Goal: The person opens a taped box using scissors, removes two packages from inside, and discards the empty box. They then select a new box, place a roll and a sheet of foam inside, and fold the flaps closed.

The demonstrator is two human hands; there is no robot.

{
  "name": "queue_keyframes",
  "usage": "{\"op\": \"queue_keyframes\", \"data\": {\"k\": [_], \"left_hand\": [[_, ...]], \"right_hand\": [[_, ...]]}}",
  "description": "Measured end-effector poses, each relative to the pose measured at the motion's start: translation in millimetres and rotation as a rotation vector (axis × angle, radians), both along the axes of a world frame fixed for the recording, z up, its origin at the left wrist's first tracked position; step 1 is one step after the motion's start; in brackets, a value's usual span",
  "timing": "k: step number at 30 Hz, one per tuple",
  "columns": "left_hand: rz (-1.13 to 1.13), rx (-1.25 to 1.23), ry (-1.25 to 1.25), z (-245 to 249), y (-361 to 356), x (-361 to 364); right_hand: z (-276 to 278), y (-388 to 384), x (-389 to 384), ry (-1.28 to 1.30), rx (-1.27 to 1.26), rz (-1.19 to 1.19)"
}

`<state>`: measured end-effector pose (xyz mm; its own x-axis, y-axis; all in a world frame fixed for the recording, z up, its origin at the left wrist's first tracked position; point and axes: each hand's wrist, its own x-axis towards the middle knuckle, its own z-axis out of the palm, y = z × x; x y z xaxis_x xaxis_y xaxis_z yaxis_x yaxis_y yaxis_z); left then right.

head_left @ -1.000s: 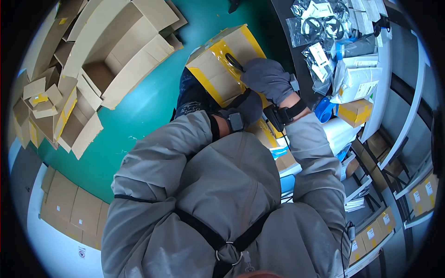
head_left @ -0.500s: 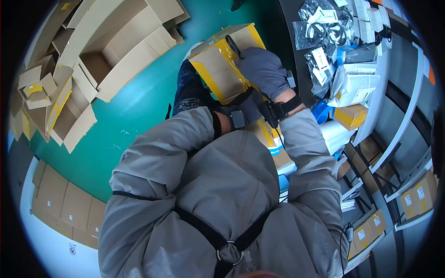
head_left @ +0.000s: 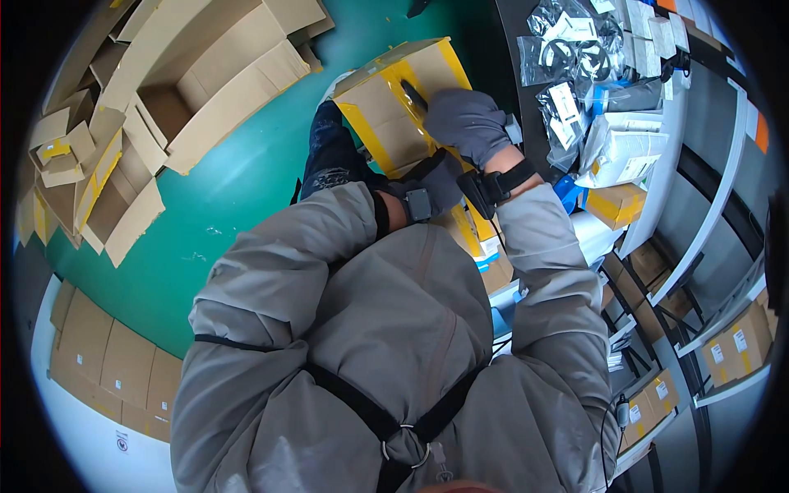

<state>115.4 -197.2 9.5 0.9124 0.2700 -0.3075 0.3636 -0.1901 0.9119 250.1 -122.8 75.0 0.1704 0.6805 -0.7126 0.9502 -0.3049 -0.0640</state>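
Through the head camera I am looking down past my own grey-sleeved arms, and the yellow-taped box (head_left: pixel 386 123) is sitting out in front of my torso, beside the leg in dark trousers (head_left: pixel 333 152) and above the green floor (head_left: pixel 246 164). My right hand (head_left: pixel 467 123), in a grey glove, is lying at the box's right side, its fingers closing around a slim dark tool (head_left: pixel 413 94) that is pointing across the taped top. My left hand (head_left: pixel 442 185) is resting at the near edge; its fingers are hiding, so I cannot tell whether they are gripping. For lettering, I am seeing printed white slips (head_left: pixel 564 103) on the clear bags (head_left: pixel 536 62), a label (head_left: pixel 639 168) on a white parcel (head_left: pixel 610 148), stickers (head_left: pixel 740 339) on shelved cartons (head_left: pixel 723 361) and a small round sign (head_left: pixel 122 444) at lower left, all showing too small to read. Among containers, the clear bags are holding black ring-shaped pieces (head_left: pixel 560 56). A small taped carton (head_left: pixel 615 204) is sitting just beside the parcel. At upper left, a large open carton (head_left: pixel 255 99) is showing its bare cardboard inside, and a smaller open carton (head_left: pixel 78 144) is leaning among others nearby.
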Motion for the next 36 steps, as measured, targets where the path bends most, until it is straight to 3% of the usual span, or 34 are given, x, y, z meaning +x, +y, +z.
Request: {"op": "queue_keyframes", "data": {"k": [2,5,6,9,10,13,17,20,24,26,30,33,36], "left_hand": [[-0.009,0.026,-0.036,-8,-7,-3],[-0.031,0.403,-0.147,-16,-12,-7],[-0.034,0.398,-0.145,-8,-9,-9],[-0.477,0.793,-0.126,11,5,-11],[-0.483,0.795,-0.131,15,9,-12],[-0.558,0.782,-0.108,21,20,-13],[-0.632,0.755,-0.005,23,34,1],[-0.576,0.923,-0.041,0,43,16],[-0.610,1.017,-0.061,14,107,22],[-0.582,0.873,0.207,-3,134,33],[-0.566,0.796,0.348,6,164,36],[-0.595,0.701,0.306,29,178,11],[-0.634,0.643,0.265,32,201,-2]], "right_hand": [[-3,-9,3,0.024,-0.073,0.011],[-30,-45,11,0.055,0.029,0.020],[-24,-48,14,0.058,0.024,0.016],[-5,-58,33,0.150,-0.111,0.065],[0,-64,38,0.147,-0.110,0.058],[12,-77,53,0.344,-0.280,-0.289],[1,-114,55,0.249,-0.183,-0.579],[-18,-138,54,0.240,-0.149,-0.608],[-43,-157,53,0.210,-0.082,-0.622],[-48,-161,51,0.202,-0.047,-0.624],[-49,-159,55,0.174,-0.047,-0.575],[-55,-166,66,0.343,-0.234,-0.793],[-58,-164,57,0.274,-0.109,-0.690]]}}
